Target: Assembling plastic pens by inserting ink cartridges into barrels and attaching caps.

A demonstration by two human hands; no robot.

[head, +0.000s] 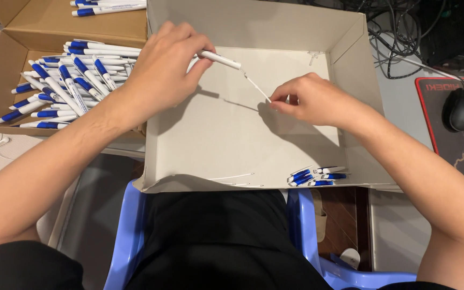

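White pen barrel (218, 58), thin refill (256, 87) protruding

The scene is evenly and brightly lit from above, and no glare is seen on the pale cardboard tray (232, 139). Soft dark shadows are cast beneath the left hand (162, 70) and the right hand (312, 99), falling toward the viewer on the tray floor. Focus is held sharp at the centre, while the upper right corner is left dim and the edges are slightly stretched.
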